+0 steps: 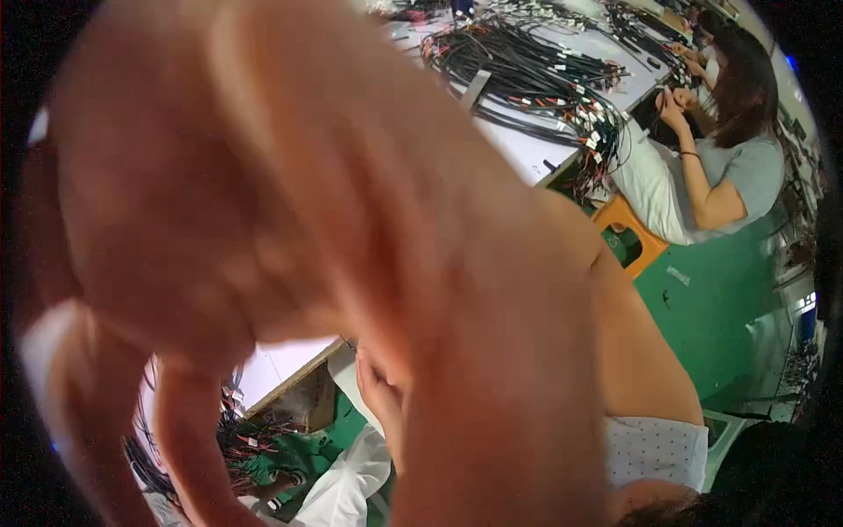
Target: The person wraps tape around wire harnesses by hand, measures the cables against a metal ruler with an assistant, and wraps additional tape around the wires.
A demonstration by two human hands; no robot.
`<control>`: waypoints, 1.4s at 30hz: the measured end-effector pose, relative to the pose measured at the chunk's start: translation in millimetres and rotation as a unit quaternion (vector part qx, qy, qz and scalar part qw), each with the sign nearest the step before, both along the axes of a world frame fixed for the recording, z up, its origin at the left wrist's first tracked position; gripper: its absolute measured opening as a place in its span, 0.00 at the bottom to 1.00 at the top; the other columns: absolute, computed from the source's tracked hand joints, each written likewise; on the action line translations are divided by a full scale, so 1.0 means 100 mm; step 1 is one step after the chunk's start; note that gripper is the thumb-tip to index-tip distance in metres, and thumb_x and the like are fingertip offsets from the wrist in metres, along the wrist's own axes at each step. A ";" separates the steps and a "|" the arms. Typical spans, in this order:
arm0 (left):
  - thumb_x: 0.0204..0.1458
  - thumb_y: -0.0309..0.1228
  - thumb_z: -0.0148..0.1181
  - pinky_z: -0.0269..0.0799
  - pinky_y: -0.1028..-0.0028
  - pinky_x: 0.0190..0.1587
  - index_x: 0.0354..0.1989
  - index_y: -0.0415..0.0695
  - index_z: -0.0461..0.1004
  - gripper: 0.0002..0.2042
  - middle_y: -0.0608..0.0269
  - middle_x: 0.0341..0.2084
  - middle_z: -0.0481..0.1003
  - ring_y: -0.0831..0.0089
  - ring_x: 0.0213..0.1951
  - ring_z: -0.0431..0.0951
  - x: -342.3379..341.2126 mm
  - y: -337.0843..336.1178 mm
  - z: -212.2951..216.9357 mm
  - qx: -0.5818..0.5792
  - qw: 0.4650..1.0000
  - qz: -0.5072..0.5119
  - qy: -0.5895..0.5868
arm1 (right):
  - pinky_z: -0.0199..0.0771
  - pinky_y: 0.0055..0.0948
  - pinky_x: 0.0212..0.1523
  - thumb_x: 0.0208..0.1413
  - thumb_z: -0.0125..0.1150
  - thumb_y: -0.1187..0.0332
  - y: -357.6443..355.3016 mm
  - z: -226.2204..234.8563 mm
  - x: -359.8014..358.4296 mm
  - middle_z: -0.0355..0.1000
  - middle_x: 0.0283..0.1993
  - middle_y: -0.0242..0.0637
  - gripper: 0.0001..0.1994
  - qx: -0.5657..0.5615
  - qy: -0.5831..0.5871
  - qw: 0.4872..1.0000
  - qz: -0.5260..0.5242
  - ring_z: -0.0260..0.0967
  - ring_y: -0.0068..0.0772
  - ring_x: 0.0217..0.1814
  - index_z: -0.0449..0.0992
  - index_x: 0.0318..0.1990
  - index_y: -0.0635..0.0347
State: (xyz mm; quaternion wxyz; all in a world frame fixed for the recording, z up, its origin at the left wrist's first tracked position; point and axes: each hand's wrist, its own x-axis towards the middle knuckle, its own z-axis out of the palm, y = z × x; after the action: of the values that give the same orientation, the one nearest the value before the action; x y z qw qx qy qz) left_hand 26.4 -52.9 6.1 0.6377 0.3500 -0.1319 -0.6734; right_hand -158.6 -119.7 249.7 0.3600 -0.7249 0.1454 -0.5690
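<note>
We see the big hand (219,211) only as a blur (left or right, we cannot tell), and it hides much of the table (518,156). Behind it, we get just part of a second hand (379,402). The labels (592,143) on the cables (500,61) are too small for us to read.

Right of the fingers (186,426), the sleeve (654,446) was matt cloth; up and right of them, the cables (500,66) looked smooth and plastic-coated, the stool (648,253) smooth plastic, the floor (716,325) faintly glossy.
</note>
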 end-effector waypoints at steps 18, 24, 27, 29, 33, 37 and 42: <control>0.63 0.39 0.45 0.54 0.82 0.20 0.47 0.51 0.69 0.10 0.78 0.23 0.68 0.87 0.14 0.56 0.05 -0.03 -0.25 0.011 1.000 -0.027 0.010 | 0.73 0.24 0.42 0.50 0.62 0.70 0.09 0.18 -0.31 0.75 0.41 0.37 0.12 -0.051 0.050 0.997 -0.021 0.73 0.25 0.37 0.77 0.43 0.63; 0.63 0.39 0.44 0.56 0.81 0.22 0.47 0.49 0.68 0.11 0.78 0.22 0.67 0.86 0.14 0.56 0.01 -0.01 -0.16 0.018 0.999 0.028 -0.005 | 0.73 0.23 0.42 0.50 0.62 0.70 0.03 0.01 -0.28 0.75 0.41 0.37 0.12 -0.019 0.063 0.997 0.038 0.73 0.25 0.37 0.77 0.43 0.63; 0.62 0.38 0.46 0.56 0.82 0.24 0.45 0.48 0.69 0.10 0.76 0.22 0.67 0.86 0.15 0.57 0.04 0.04 -0.12 -0.028 0.998 0.046 -0.027 | 0.74 0.23 0.42 0.50 0.62 0.70 0.02 -0.11 -0.11 0.75 0.41 0.36 0.12 0.013 0.037 0.994 0.100 0.73 0.24 0.38 0.77 0.43 0.63; 0.61 0.36 0.48 0.58 0.82 0.26 0.42 0.47 0.69 0.08 0.74 0.23 0.67 0.85 0.16 0.57 0.07 -0.03 -0.17 -0.041 0.997 0.060 -0.008 | 0.74 0.23 0.42 0.50 0.62 0.71 -0.11 -0.17 0.14 0.75 0.41 0.36 0.12 0.013 0.011 0.987 0.161 0.74 0.24 0.38 0.77 0.43 0.63; 0.62 0.37 0.46 0.59 0.79 0.30 0.51 0.45 0.68 0.13 0.74 0.23 0.66 0.85 0.16 0.55 -0.07 0.01 0.05 -0.043 0.995 0.080 -0.031 | 0.74 0.22 0.39 0.51 0.62 0.69 -0.26 -0.38 0.46 0.76 0.35 0.35 0.11 -0.015 0.040 0.982 0.184 0.74 0.24 0.37 0.78 0.41 0.63; 0.63 0.36 0.44 0.60 0.81 0.28 0.47 0.42 0.68 0.12 0.69 0.23 0.67 0.85 0.16 0.55 0.00 -0.02 0.04 -0.035 0.994 0.104 -0.015 | 0.63 0.15 0.24 0.57 0.57 0.65 -0.44 -1.12 0.16 0.73 0.30 0.30 0.12 0.328 0.317 0.887 0.070 0.64 0.12 0.26 0.77 0.43 0.63; 0.63 0.34 0.44 0.59 0.82 0.27 0.47 0.41 0.67 0.11 0.67 0.23 0.70 0.85 0.17 0.57 -0.07 -0.07 0.07 -0.047 0.997 0.053 -0.001 | 0.64 0.15 0.24 0.58 0.57 0.65 -0.32 -1.80 0.40 0.72 0.30 0.30 0.15 0.337 0.268 0.902 0.047 0.64 0.13 0.25 0.72 0.49 0.63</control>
State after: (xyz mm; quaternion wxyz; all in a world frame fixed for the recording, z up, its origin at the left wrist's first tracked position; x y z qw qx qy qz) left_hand 19.4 -59.7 13.3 0.6883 0.3267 -0.1447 -0.6313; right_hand -118.8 -151.8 69.4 0.5563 -0.6914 0.3852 -0.2531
